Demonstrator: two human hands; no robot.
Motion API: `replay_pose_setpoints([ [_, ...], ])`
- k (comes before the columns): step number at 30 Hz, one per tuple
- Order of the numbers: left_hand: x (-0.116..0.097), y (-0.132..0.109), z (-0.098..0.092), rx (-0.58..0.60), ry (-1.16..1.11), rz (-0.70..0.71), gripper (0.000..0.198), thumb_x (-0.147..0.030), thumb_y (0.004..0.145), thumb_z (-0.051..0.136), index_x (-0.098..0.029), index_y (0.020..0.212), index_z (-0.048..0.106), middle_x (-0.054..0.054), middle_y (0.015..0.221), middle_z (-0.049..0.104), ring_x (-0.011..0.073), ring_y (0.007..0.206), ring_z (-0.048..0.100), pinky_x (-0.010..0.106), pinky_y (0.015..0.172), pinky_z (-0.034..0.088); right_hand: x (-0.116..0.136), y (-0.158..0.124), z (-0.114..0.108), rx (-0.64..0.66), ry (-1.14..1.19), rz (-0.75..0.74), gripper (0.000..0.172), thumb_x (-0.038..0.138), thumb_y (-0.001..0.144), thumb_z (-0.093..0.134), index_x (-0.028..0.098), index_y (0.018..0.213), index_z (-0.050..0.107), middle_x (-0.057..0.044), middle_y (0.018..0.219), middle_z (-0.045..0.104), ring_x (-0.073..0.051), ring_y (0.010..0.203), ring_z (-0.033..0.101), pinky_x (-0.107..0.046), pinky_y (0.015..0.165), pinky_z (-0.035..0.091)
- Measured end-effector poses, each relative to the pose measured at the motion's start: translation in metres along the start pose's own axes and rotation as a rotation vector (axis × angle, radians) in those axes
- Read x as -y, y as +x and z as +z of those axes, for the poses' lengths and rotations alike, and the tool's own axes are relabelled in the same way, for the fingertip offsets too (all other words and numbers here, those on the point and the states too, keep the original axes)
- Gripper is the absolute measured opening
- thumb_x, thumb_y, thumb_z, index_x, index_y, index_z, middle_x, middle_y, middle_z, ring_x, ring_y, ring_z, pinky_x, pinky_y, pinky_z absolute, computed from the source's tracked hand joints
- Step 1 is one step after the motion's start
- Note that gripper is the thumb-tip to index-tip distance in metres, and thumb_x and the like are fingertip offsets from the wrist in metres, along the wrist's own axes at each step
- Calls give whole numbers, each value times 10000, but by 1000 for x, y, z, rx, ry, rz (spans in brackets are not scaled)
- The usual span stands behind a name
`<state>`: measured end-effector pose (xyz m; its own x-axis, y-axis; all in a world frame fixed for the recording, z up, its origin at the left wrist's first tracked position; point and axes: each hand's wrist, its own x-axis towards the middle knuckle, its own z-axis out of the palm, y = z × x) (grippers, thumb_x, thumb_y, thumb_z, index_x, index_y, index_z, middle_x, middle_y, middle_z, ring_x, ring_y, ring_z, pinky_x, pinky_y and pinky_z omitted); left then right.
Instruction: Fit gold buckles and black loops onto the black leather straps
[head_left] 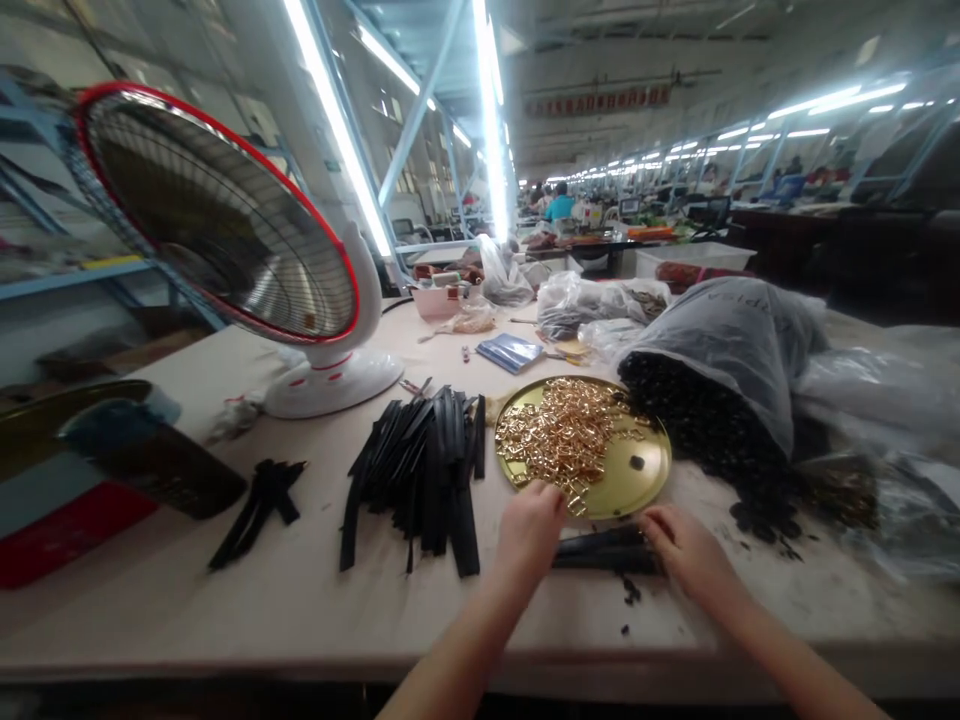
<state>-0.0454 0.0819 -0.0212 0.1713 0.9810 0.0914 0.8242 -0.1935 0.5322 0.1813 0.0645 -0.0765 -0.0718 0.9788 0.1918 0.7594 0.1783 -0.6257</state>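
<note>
My left hand (531, 528) is closed at the near edge of a round gold tray (637, 470), its fingertips beside the heap of small gold metal buckles (566, 425). What those fingers hold is hidden. Just right of the tray's near rim, my right hand (682, 550) has thumb and fingers pinched together, on something too small to make out. Between my hands, black strips (609, 552) lie on the table, their right end by my right fingers. One small black piece (637, 463) rests on the tray's bare part.
A larger bundle of black strips (427, 470) and a smaller one (262, 505) lie to the left. Behind them stands a white fan (334, 385) with a red rim. At right, a plastic bag (742, 340) spills black pieces (697, 440). A blue packet (510, 352) lies beyond the tray.
</note>
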Motion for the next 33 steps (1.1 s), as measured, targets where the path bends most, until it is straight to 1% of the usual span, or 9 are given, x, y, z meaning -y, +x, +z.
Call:
replay_pose_setpoints([
  [5,56,40,-42,-60,41,-230,285,-329,824,508,-157,1050,538,42,1050,559,203,911,560,365,761,473,-11,-3,0,-21,71,38,256,381,815,435,201,875,606,-73,853,634,-235,825,584,-343,728,441],
  [9,76,61,-41,-81,99,-387,285,-301,835,497,-145,1073,518,66,1059,559,179,894,565,383,761,479,-13,-4,1,-46,104,45,230,353,806,443,207,864,611,-62,860,640,-227,825,589,-335,734,456],
  [13,80,58,-39,-135,104,-413,166,-224,801,513,-100,890,578,111,887,608,226,857,585,382,766,445,-15,-8,2,-34,150,38,221,343,811,438,206,846,607,-60,849,637,-222,823,587,-329,736,463],
  [18,50,29,-57,-277,-77,-283,235,-340,821,419,-161,924,531,79,949,604,190,874,574,287,771,439,-14,-5,-4,-154,240,143,270,399,807,449,190,919,579,-72,869,630,-223,808,585,-341,733,472],
  [22,6,4,-64,-180,-780,-171,210,-368,748,548,-183,839,509,6,775,618,113,622,561,204,543,438,11,-3,-31,-258,398,148,443,467,839,369,191,1180,428,-102,1058,571,-192,776,573,-334,723,468],
  [25,-20,-7,-56,-7,-1096,-219,203,-327,710,609,-171,777,497,-37,607,558,86,517,518,173,453,385,47,-12,-52,-69,421,2,499,506,831,367,196,1220,417,-72,925,602,-190,759,558,-316,723,441],
  [27,-30,-11,-45,66,-1179,-276,211,-307,694,630,-161,766,496,-35,618,559,75,499,512,165,437,371,72,-23,-57,179,420,-14,363,470,818,437,187,997,577,-41,780,604,-176,713,549,-274,660,429],
  [30,-36,-18,-28,147,-1278,-376,203,-299,699,626,-148,772,511,-20,641,578,59,488,507,160,452,373,95,-45,-50,401,509,135,325,435,826,447,165,696,574,10,562,527,-119,537,479,-217,510,365],
  [33,-37,-30,-13,237,-1415,-441,190,-314,737,581,-142,808,544,1,677,594,56,512,521,158,478,376,99,-63,-40,454,657,322,333,452,832,422,157,739,546,49,465,469,-84,428,386,-197,443,293],
])
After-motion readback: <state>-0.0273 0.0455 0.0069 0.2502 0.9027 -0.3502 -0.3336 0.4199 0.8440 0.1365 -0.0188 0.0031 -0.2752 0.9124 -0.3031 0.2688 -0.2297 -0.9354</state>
